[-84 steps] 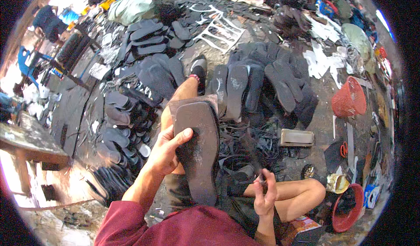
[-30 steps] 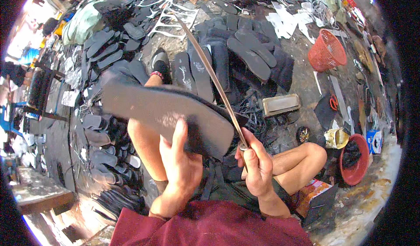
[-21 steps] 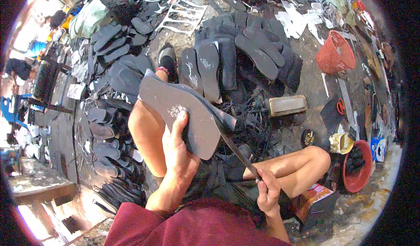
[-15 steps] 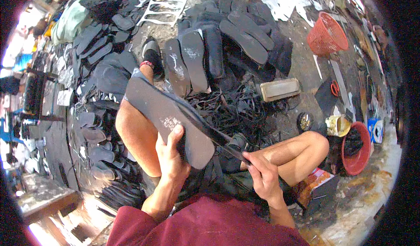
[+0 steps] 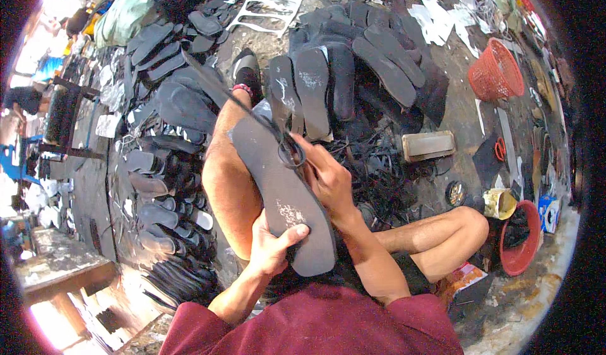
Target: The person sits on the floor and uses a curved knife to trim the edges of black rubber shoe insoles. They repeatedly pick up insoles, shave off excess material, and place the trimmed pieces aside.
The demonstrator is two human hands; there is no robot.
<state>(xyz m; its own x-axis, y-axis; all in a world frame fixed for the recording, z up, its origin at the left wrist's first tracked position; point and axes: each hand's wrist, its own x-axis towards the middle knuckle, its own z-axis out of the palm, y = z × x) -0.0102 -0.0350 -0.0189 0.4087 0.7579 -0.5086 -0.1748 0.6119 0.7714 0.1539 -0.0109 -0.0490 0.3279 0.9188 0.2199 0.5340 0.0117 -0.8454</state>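
Observation:
A dark grey shoe sole (image 5: 278, 178) with a pale scuffed patch lies slanted over my lap, its far end near my raised knee. My left hand (image 5: 273, 244) grips its near end, thumb pressed on the upper face. Beside the sole's right edge, my right hand (image 5: 329, 181) is closed on a thin dark strip (image 5: 237, 96). The strip loops near the fingers, and a length of it sticks out past the sole's far end. Whether it is still joined to the sole's edge, I cannot tell.
Several dark soles (image 5: 314, 93) lie in piles ahead, with tangled black scraps (image 5: 372, 165) nearer. At right are a pale block (image 5: 428, 145), a red basket (image 5: 496, 71), orange-handled scissors (image 5: 500, 148), a yellow tin (image 5: 499, 203) and a red bowl (image 5: 536, 235). Footwear pieces (image 5: 158, 213) line the left.
My right hand has moved from the lower right up to the sole's right edge, swinging the strip's free end far and left. The sole has turned more upright and shifted right with my left hand.

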